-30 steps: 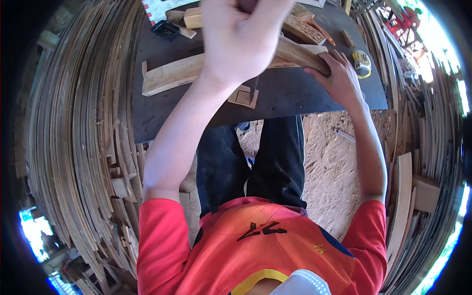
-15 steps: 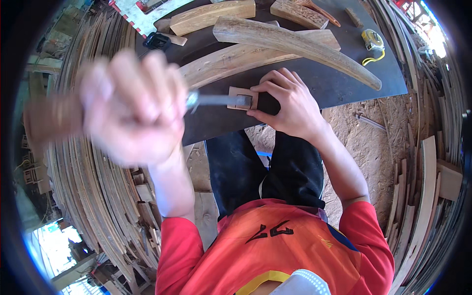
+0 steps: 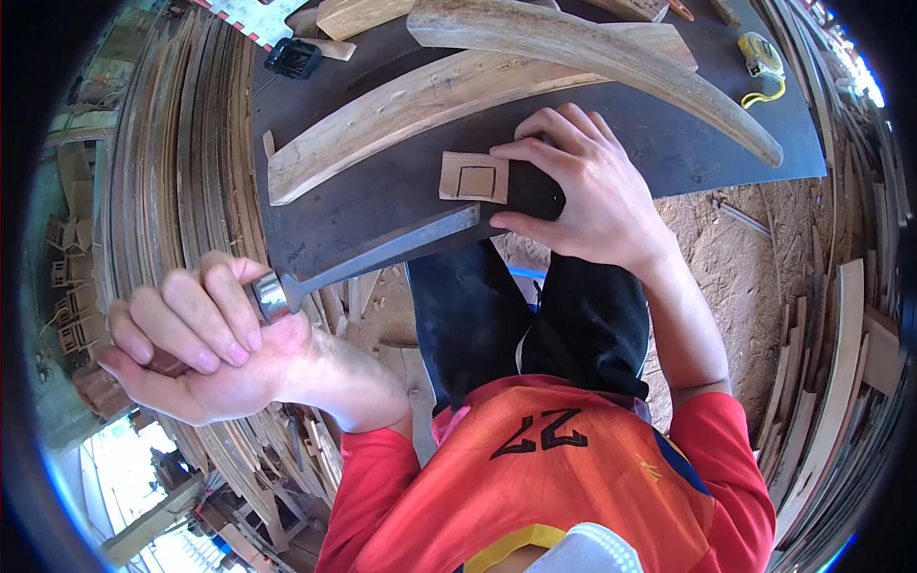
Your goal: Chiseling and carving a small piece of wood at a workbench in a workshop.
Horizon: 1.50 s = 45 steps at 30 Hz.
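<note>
My left hand [image 3: 196,339] is wrapped round the handle of a chisel [image 3: 392,246], which has a metal ferrule and a long flat blade. The blade points right, its tip just off the near edge of a small wooden block [image 3: 449,177]. Dark lines outline a rectangle on the block's upper face. My right hand [image 3: 597,196] curves beside the block's right end, fingers apart. Its index fingertip rests at the far right corner, while the thumb tip lies a little off the near right corner.
Curved wooden pieces [image 3: 382,119] lie across the dark table [image 3: 630,110] beyond the block. A yellow tape measure [image 3: 759,55] is at the right, and a black plastic object [image 3: 292,59] at the far left. Long timber strips [image 3: 158,181] are stacked left of the table.
My left hand has swung down and toward me, taking the chisel tip off the block. My right thumb has come away from the block, whose marked face now shows.
</note>
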Tool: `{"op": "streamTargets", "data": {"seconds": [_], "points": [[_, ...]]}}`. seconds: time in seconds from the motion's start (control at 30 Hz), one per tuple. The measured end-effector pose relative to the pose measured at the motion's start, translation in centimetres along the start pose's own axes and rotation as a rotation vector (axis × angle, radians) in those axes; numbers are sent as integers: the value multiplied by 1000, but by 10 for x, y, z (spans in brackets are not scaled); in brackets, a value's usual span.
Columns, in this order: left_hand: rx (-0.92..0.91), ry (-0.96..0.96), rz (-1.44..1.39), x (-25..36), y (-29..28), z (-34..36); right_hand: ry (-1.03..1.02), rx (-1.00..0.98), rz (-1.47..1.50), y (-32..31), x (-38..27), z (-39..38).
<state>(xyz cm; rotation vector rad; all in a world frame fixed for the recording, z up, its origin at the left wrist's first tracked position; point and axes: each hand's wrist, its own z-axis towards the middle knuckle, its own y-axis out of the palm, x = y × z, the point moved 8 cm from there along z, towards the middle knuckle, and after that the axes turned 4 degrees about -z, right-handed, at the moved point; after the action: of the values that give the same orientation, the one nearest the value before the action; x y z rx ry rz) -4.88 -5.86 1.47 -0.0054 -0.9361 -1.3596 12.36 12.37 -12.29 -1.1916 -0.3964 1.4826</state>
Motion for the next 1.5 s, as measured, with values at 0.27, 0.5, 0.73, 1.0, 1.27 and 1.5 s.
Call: {"op": "streamTargets", "data": {"seconds": [0.27, 0.5, 0.73, 1.0, 1.27, 1.5], "points": [[-118, -135, 113, -32, 20, 37, -20, 0, 38, -1, 1, -2], [-162, -217, 39, -53, 23, 55, -9, 16, 48, -1, 3, -4], [-142, -229, 135, -64, 23, 64, -6, 4, 55, 1, 4, -5], [-65, -396, 107, -100, 1, 95, -14, 39, 56, -1, 2, -4], [97, -339, 319, -138, 2, 108, -5, 33, 59, -1, 0, -3], [202, -176, 493, -127, 2, 105, 1, 27, 55, -1, 1, -2]]}}
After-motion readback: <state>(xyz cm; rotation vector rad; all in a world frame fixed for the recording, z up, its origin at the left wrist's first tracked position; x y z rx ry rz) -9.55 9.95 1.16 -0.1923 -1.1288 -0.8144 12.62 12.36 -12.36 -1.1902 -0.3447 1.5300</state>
